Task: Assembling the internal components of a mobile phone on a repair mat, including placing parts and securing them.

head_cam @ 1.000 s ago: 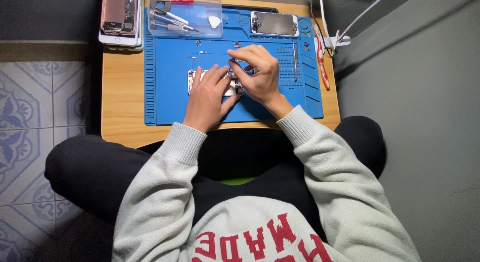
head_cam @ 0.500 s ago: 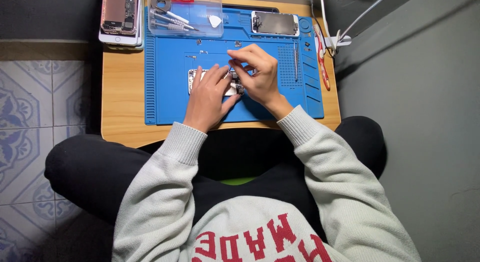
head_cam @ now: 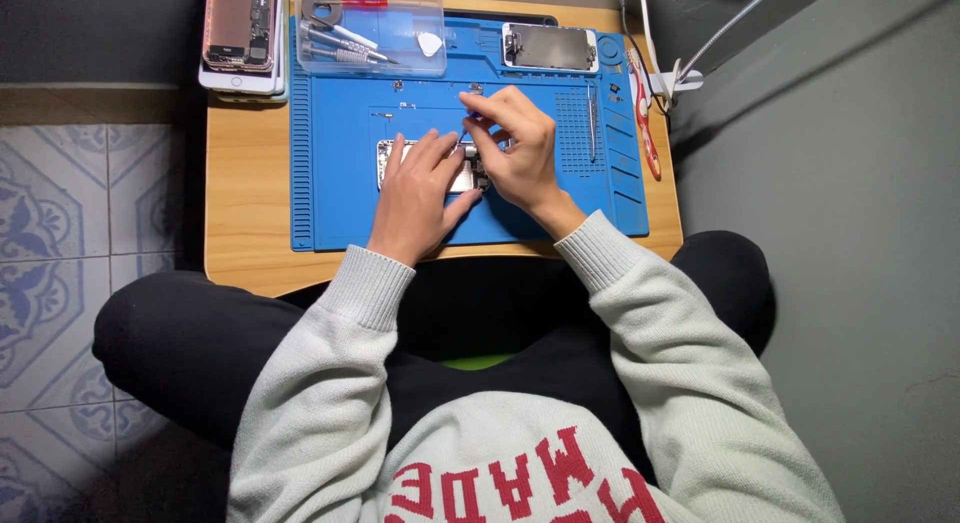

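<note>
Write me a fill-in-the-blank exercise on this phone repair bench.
1. The opened silver phone lies on a ____ silicone work mat.
2. The left hand rests flat on the ____.
3. The clear plastic tool box sits at the mat's ____ left corner.
4. The red-handled tool lies along the mat's ____ edge.

Missing words: blue; phone; far; right

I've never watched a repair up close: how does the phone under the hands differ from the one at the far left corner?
The opened phone on the mat lies sideways, half covered by the left hand and right hand. The corner phone lies lengthwise, untouched, off the blue mat, stacked on another. Both show bare insides.
</note>
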